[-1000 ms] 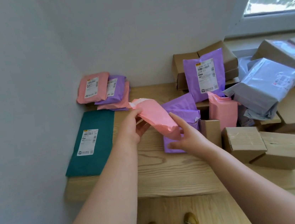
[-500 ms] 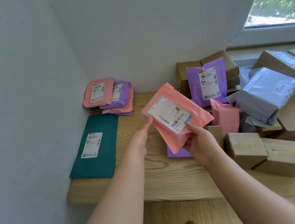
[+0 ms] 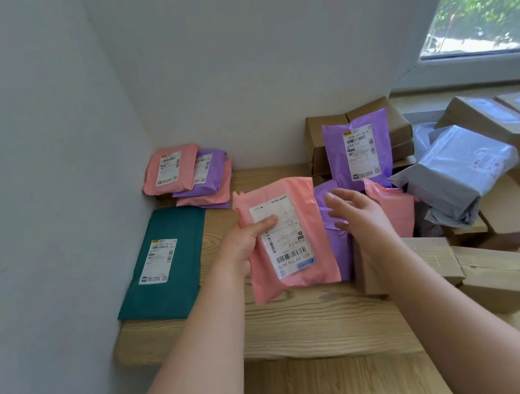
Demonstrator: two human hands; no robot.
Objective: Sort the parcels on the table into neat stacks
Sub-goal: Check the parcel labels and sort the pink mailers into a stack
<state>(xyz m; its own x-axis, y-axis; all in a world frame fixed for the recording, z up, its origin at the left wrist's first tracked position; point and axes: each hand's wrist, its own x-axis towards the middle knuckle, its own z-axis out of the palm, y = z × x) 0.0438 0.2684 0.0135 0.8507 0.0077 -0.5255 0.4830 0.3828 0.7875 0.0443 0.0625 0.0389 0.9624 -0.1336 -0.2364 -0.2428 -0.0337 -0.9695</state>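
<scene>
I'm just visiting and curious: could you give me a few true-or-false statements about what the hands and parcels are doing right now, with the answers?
1. The left hand holds a pink parcel with its label facing up. True.
2. The right hand also has a grip on that pink parcel. False: it is open beside it, fingers spread, holding nothing.
3. A green parcel lies flat on the table by the left wall. True.
4. The stack in the far left corner is all cardboard boxes. False: it is pink and purple bags.
5. A purple parcel leans upright against brown boxes. True.
</scene>
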